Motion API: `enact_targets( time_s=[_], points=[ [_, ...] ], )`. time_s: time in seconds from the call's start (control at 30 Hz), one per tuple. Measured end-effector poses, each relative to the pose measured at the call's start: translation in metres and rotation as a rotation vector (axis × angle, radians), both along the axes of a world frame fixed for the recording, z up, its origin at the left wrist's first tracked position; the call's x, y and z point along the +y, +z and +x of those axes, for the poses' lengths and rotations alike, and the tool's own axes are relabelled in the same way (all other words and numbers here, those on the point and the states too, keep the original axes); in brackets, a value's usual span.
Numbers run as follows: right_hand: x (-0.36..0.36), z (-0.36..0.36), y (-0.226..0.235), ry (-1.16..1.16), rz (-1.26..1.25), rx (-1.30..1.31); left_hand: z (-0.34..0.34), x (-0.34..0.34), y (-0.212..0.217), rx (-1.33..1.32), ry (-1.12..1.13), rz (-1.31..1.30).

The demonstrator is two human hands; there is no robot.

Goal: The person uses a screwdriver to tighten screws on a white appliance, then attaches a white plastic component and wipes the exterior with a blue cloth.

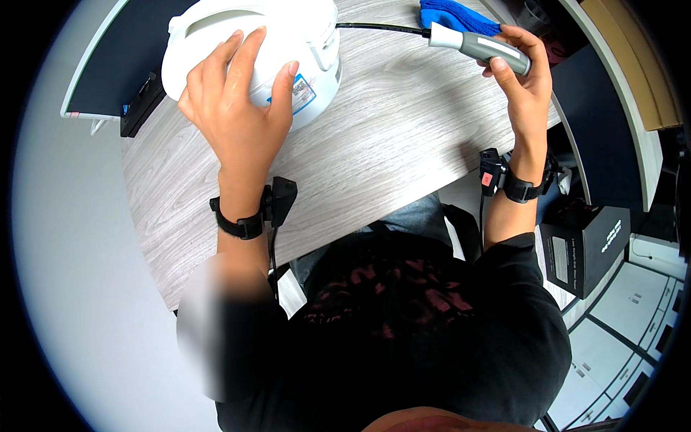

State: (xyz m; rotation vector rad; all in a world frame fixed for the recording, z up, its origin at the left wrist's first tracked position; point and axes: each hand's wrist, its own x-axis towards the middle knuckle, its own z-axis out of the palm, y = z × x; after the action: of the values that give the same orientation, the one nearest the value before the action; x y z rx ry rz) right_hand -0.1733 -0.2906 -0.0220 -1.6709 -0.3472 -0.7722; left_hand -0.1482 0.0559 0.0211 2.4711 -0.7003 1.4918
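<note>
A white rounded appliance point(291, 39) that looks like a rice cooker, with a carry handle and a blue-edged label, stands at the far left of the table. My left hand point(241, 108) lies on its lid, fingers spread. At the far right, my right hand point(529, 86) is closed round the grey and white handle of a screwdriver point(446, 36). The screwdriver lies across the view, and its thin black shaft points left. Its end meets the appliance's right side; whether the tip sits in a screw cannot be made out.
A blue cloth point(457, 14) lies behind the screwdriver handle on the wood-grain table point(381, 137). Dark partition panels point(601, 122) border the table at left and right. A black box point(590, 248) stands lower right, near white cabinets point(612, 338). Cables hang from both wrist devices.
</note>
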Motion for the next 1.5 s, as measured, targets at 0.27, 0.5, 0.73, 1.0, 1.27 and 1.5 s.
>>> enact_targets(
  time_s=[0.27, 0.5, 0.73, 1.0, 1.27, 1.5],
  points=[
    [0.001, -0.002, 0.002, -0.041, -0.039, -0.023, 0.000, 0.000, 0.000, 0.005, -0.007, -0.008],
    [-0.001, 0.000, 0.002, -0.035, 0.035, 0.064, 0.000, 0.000, 0.000, 0.002, -0.003, -0.007],
    [0.002, -0.007, 0.004, -0.017, 0.039, 0.092, 0.000, 0.001, -0.001, -0.004, 0.000, -0.002],
    [-0.019, 0.000, 0.000, -0.072, 0.353, 0.047, 0.000, 0.008, 0.003, 0.028, -0.041, -0.020],
    [0.021, 0.006, -0.021, 0.289, 0.067, 0.622, 0.008, 0.043, 0.015, 0.185, -0.250, -0.054],
    [0.058, 0.028, -0.017, 0.273, -0.121, 0.863, 0.011, 0.082, 0.026, 0.406, -0.463, -0.109]
  ],
)
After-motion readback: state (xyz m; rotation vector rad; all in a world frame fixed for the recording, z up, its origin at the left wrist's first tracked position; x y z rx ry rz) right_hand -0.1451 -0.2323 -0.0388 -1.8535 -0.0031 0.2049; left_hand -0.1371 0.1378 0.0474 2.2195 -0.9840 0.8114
